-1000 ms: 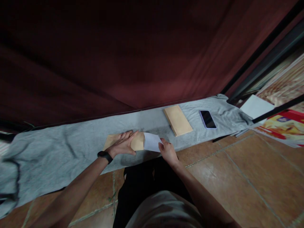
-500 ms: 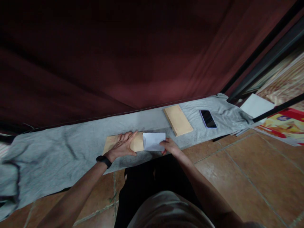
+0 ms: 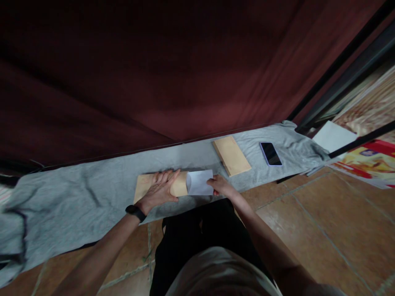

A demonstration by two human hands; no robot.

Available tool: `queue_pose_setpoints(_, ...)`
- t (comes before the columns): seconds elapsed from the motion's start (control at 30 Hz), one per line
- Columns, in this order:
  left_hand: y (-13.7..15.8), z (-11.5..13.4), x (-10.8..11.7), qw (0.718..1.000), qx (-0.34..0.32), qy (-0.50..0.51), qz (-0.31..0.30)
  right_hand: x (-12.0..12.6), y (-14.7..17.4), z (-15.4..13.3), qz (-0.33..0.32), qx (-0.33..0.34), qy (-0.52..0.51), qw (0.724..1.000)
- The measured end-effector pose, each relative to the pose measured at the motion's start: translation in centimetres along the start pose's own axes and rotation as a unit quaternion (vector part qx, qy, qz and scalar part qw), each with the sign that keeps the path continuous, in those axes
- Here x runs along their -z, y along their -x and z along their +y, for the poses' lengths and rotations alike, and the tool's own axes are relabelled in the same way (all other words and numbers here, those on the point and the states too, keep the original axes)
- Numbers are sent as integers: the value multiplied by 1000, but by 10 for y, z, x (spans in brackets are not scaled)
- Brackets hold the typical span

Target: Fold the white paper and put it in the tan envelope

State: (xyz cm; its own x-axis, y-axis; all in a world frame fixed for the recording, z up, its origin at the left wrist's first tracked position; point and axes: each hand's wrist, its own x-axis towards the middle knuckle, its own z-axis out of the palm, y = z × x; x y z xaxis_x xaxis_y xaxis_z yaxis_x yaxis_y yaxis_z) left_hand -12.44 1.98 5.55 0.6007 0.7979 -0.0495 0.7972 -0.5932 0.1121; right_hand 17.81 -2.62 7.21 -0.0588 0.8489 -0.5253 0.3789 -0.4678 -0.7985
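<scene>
A tan paper envelope (image 3: pixel 179 185) lies on the grey cloth in front of me. My left hand (image 3: pixel 159 190), with a black band on its wrist, rests on top of it, fingers spread and thumb apart. From the envelope's right end sticks out a white sheet of paper (image 3: pixel 200 183); its left part is hidden inside. My right hand (image 3: pixel 220 186) pinches the sheet's right edge between thumb and fingers. To the upper right of that hand lies a stack of tan envelopes (image 3: pixel 232 156).
A phone (image 3: pixel 270 154) lies to the right of the stack. Grey cloth (image 3: pixel 77 193) covers the narrow bench, with a dark red curtain (image 3: pixel 185 82) behind it. Right of the bench are white paper (image 3: pixel 335 137) and a red-yellow printed box (image 3: pixel 370 160). Tiled floor (image 3: pixel 296 230) lies below.
The white sheet has slid slightly left, a little deeper into the envelope, and its right end has risen slightly. My right hand moved with it. My left hand stays nearly in place.
</scene>
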Motion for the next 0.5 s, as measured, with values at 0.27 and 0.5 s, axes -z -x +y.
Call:
queue_pose_setpoints(0.27,-5,1,-1,999,-31,36,-17,-35,-16,-1,3,19,-34,999)
queue_pose_setpoints(0.5,-4,-1,3,996,-26,72,-53,-43,-23,10,5,27,-50,998)
